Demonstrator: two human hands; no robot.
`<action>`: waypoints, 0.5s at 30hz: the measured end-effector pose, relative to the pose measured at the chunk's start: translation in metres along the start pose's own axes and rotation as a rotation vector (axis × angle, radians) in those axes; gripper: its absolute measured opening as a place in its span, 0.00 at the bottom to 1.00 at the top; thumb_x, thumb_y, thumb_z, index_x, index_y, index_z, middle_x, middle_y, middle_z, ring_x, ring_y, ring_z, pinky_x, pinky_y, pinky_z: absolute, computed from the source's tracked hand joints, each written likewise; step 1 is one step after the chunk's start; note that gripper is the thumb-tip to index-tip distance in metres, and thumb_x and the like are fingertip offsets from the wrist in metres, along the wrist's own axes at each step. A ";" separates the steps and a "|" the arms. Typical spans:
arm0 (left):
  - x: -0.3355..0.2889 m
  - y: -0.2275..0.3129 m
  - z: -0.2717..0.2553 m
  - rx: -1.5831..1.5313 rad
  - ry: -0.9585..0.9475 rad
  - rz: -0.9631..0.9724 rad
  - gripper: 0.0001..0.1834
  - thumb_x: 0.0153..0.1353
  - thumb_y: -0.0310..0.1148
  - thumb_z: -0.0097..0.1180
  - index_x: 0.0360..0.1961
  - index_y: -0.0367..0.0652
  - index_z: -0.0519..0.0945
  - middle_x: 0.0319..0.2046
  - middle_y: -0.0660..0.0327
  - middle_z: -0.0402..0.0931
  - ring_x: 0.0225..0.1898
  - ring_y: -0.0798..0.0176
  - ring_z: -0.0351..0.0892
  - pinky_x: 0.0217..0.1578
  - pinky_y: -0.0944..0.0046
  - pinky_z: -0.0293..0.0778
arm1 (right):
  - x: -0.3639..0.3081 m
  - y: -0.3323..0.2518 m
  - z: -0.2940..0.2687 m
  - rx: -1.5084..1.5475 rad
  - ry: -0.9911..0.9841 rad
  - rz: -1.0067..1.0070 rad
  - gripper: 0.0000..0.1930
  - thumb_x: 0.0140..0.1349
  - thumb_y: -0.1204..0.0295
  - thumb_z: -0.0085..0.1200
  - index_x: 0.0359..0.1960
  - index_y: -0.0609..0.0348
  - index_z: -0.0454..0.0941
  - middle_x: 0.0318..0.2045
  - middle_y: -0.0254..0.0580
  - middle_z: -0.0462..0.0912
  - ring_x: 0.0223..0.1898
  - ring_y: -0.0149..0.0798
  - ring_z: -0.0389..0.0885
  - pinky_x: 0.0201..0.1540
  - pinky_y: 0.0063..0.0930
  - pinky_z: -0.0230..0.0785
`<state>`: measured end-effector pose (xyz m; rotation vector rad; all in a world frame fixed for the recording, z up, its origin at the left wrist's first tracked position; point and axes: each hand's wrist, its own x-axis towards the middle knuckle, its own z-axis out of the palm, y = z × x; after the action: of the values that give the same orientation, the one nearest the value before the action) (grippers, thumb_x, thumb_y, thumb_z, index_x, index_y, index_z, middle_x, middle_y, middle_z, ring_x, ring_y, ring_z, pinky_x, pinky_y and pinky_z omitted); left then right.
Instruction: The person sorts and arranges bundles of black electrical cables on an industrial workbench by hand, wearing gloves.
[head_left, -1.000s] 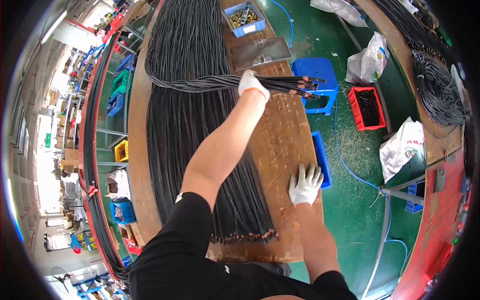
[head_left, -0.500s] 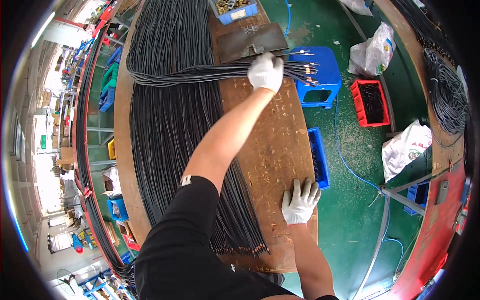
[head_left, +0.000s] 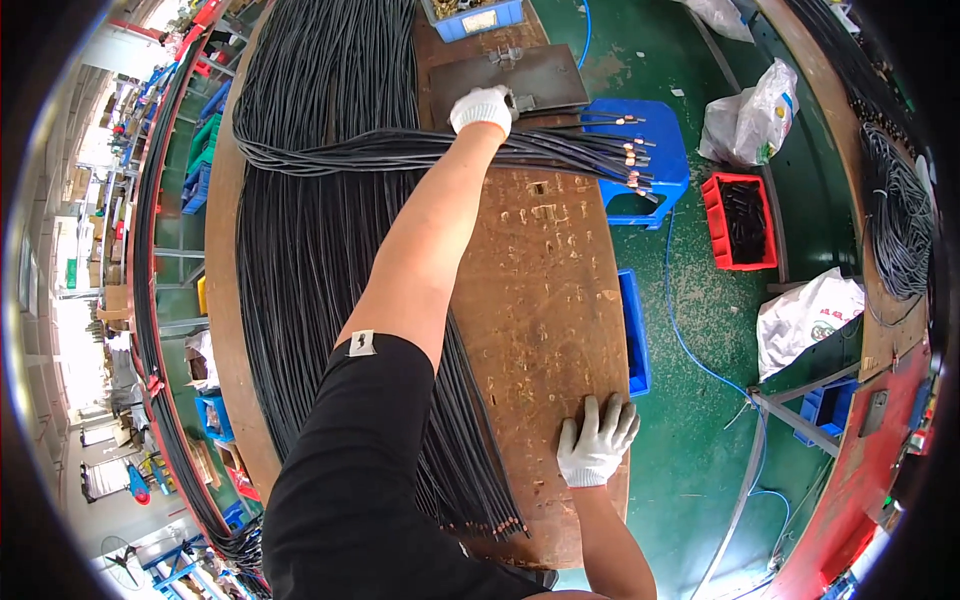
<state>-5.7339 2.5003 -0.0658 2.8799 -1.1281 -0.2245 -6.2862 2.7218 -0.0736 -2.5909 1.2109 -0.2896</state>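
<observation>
My left hand (head_left: 482, 108), in a white glove, has its fingers curled at the near edge of a dark metal plate (head_left: 545, 68) with metal fittings. Its fingertips are hidden, so what they hold cannot be made out. Just below its wrist a bundle of black cables (head_left: 380, 152) runs across the table, with stripped ends reaching over a blue stool (head_left: 655, 135). Flat on the worn wooden table (head_left: 530, 340), fingers spread, rests my gloved right hand (head_left: 597, 445), holding nothing. Many more long black cables (head_left: 320, 270) lie lengthwise beneath my left arm.
A blue bin (head_left: 480, 20) of small brass-coloured parts stands at the table's far end. Beside the table are a blue tray (head_left: 632, 330), a red crate (head_left: 740, 220) of dark parts and white sacks (head_left: 808, 320). A blue hose (head_left: 690, 350) crosses the green floor.
My left hand has moved left and slightly away, off the cable bundle's loose-end section toward the metal plate. My right hand stays flat on the table. The whole view has shifted slightly.
</observation>
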 end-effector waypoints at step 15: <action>0.079 -0.016 0.007 0.065 0.110 -0.147 0.32 0.56 0.67 0.70 0.54 0.58 0.91 0.56 0.55 0.88 0.58 0.48 0.87 0.56 0.49 0.83 | -0.003 0.015 -0.003 0.049 -0.051 0.010 0.26 0.56 0.61 0.64 0.58 0.54 0.79 0.61 0.65 0.75 0.63 0.78 0.69 0.69 0.77 0.57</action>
<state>-5.6673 2.4587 -0.0841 2.9927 -0.9239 -0.0330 -6.2999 2.7142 -0.0754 -2.5342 1.1844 -0.2470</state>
